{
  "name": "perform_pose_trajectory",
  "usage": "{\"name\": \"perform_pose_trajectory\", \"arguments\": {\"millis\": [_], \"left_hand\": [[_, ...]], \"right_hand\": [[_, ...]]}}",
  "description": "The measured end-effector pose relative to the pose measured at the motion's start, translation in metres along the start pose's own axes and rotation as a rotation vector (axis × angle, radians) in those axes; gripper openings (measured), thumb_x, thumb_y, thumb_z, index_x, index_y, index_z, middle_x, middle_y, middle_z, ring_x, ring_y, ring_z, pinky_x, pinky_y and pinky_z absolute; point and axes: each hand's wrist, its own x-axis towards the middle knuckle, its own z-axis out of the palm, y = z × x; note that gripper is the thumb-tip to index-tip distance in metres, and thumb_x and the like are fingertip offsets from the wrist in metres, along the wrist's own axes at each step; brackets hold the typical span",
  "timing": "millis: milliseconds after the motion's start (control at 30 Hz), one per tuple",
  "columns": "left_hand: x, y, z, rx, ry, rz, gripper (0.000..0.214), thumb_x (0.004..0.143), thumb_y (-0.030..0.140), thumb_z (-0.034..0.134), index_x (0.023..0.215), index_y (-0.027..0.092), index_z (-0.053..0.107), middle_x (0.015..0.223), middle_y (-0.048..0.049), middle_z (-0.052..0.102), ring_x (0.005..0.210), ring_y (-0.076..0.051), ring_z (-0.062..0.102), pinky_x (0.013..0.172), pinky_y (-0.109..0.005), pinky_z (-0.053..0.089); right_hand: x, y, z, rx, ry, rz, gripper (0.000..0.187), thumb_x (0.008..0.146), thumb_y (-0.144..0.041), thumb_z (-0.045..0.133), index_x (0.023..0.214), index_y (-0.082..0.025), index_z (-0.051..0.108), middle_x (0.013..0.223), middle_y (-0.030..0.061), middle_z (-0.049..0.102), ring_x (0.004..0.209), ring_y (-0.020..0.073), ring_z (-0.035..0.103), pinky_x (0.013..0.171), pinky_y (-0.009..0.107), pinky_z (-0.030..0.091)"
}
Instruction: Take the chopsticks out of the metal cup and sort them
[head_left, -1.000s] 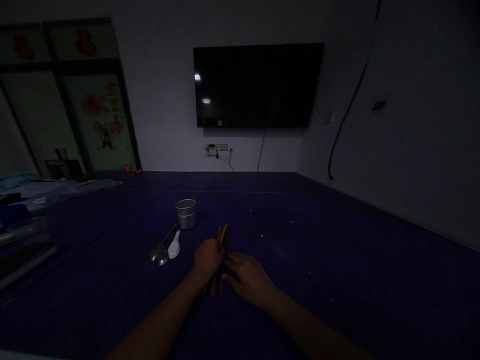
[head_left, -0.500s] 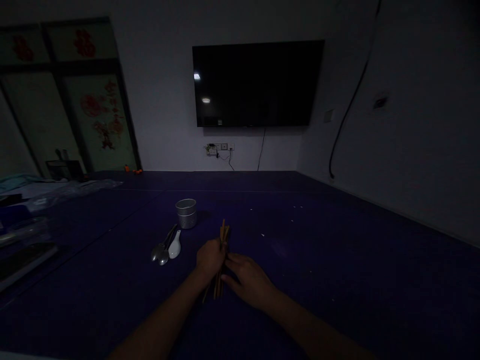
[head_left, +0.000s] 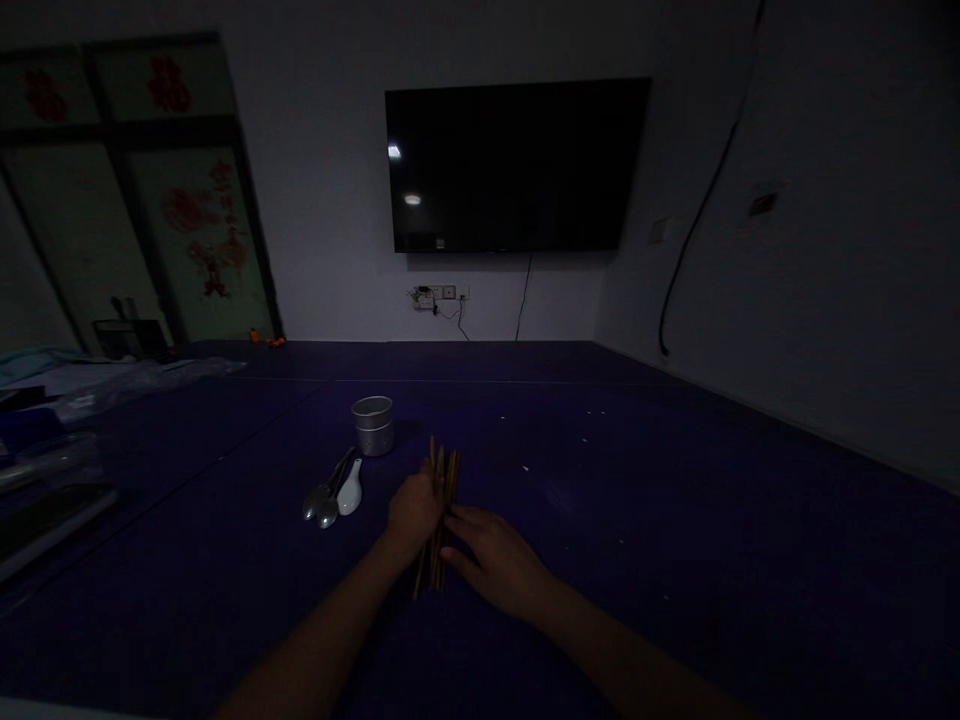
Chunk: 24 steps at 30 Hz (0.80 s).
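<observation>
A bundle of wooden chopsticks (head_left: 444,470) lies on the dark blue surface (head_left: 675,540), pointing away from me. My left hand (head_left: 414,512) is closed round the bundle from the left. My right hand (head_left: 495,560) presses against the same sticks from the right, fingers curled at them. To the left lie two metal spoons (head_left: 319,500) and a white ceramic spoon (head_left: 349,495). Behind them stands a small metal cup (head_left: 373,425). The scene is very dim.
A black television (head_left: 516,165) hangs on the far wall above a socket (head_left: 439,296) with cables. Patterned sliding doors (head_left: 187,230) stand at the left. Clear plastic wrap and flat dark items (head_left: 52,480) lie along the left edge.
The chopstick tips have shifted a little farther from me and fanned slightly apart. Both hands stay on the bundle at nearly the same place.
</observation>
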Motion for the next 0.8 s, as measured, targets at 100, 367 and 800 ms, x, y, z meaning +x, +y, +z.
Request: {"name": "perform_pose_trajectory", "arguments": {"millis": [100,367,800], "left_hand": [[0.0011,-0.0026,-0.0009,0.010,0.007,-0.002,0.034,0.092,0.030,0.037,0.121,0.016,0.049,0.103,-0.0115,0.069,0.094,-0.020,0.065,0.068,-0.023,0.045],[0.0001,-0.0035,-0.0015,0.189,-0.016,-0.028,0.033,0.091,0.034,0.036,0.107,0.016,0.059,0.103,-0.0121,0.069,0.095,-0.023,0.065,0.072,-0.028,0.047],[-0.0045,0.0012,-0.0065,0.255,-0.036,-0.069,0.037,0.091,0.038,0.035,0.107,0.017,0.061,0.101,-0.0135,0.069,0.095,-0.025,0.066,0.075,-0.031,0.048]], "right_hand": [[0.0002,0.0003,0.0005,-0.004,0.002,-0.002,0.032,0.090,-0.029,0.046,0.119,-0.021,0.056,0.126,0.0080,0.057,0.114,0.0221,0.053,0.098,0.035,0.039],[0.0002,0.0017,0.0024,-0.030,-0.006,0.010,0.034,0.090,-0.031,0.046,0.123,-0.022,0.053,0.129,0.0085,0.054,0.117,0.0233,0.051,0.098,0.038,0.038],[-0.0004,0.0005,0.0023,-0.087,-0.046,-0.002,0.029,0.091,-0.031,0.046,0.113,-0.022,0.061,0.130,0.0096,0.053,0.117,0.0239,0.050,0.098,0.039,0.037]]}}
